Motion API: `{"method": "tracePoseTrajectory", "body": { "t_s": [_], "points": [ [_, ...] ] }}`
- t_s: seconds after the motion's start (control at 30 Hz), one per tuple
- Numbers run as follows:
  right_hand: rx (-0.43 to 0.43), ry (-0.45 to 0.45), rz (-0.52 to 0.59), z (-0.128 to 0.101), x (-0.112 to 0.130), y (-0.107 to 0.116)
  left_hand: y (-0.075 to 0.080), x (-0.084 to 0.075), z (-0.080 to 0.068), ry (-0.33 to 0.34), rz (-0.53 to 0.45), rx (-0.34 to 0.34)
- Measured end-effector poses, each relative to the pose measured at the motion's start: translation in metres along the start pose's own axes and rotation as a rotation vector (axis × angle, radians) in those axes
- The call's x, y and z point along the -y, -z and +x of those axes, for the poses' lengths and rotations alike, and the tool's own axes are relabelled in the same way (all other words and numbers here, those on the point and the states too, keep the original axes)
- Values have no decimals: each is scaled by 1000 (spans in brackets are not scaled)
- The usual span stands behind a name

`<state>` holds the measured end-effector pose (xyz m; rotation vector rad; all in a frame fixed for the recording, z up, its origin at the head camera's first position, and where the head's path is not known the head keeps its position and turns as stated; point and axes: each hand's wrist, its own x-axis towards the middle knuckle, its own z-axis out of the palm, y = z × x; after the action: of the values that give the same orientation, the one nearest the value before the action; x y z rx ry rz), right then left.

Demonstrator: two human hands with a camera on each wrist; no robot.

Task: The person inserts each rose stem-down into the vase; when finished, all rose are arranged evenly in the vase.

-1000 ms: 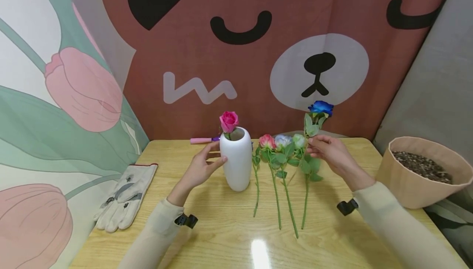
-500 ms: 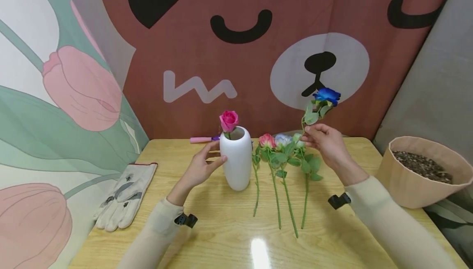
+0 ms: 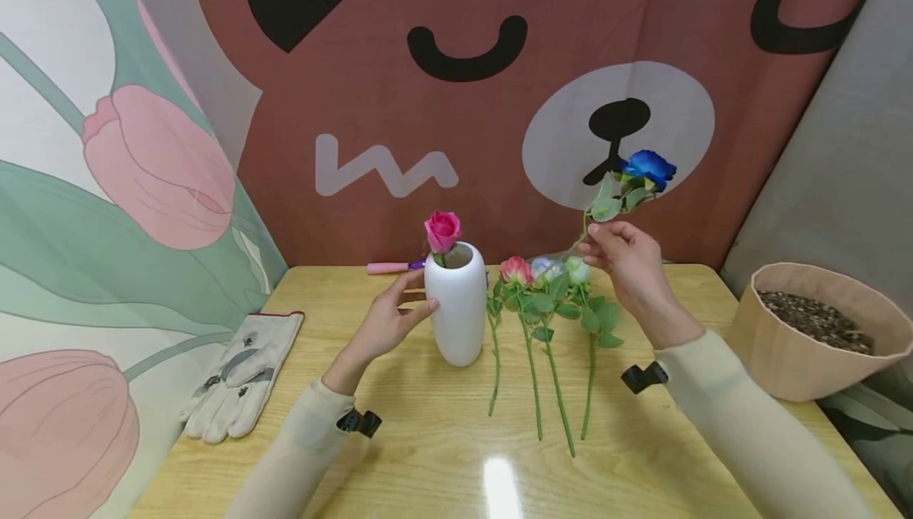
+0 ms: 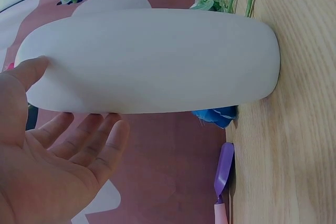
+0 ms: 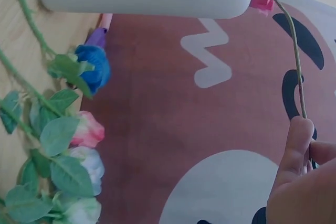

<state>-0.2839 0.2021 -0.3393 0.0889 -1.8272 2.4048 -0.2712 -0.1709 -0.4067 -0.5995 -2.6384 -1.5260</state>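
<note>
A white vase [image 3: 458, 317] stands upright on the table, with a pink rose [image 3: 442, 232] in its mouth. My left hand [image 3: 385, 321] holds the vase's left side, thumb in front and fingers round behind. Up to the right, my right hand [image 3: 631, 265] pinches a blue rose [image 3: 647, 169] by its stem [image 5: 297, 61]. That rose tilts right, and its stem end reaches down leftward toward the vase. Between the hands lie a red-pink rose [image 3: 515, 271], a pale blue rose [image 3: 546, 269] and a pale green rose [image 3: 577, 270]. Another blue rose [image 5: 93, 69] is mostly hidden behind the vase in the head view.
Work gloves [image 3: 238, 380] lie at the table's left edge. A small purple tool with a pink handle [image 3: 388, 269] lies at the back edge behind the vase. On the right stands a tan pot [image 3: 766, 356] of dark soil. A printed curtain [image 3: 357, 107] hangs behind the table.
My right hand has raised the blue rose from among the lying roses, and its bloom has moved up and right, tilting further. The left hand and vase have stayed put.
</note>
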Motion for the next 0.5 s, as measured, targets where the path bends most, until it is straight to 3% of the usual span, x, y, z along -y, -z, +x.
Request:
{"method": "tracePoseTrajectory", "body": {
  "t_s": [0.5],
  "points": [
    [-42, 78, 96, 7, 14, -28, -1, -1, 1, 35, 3, 6]
  ]
}}
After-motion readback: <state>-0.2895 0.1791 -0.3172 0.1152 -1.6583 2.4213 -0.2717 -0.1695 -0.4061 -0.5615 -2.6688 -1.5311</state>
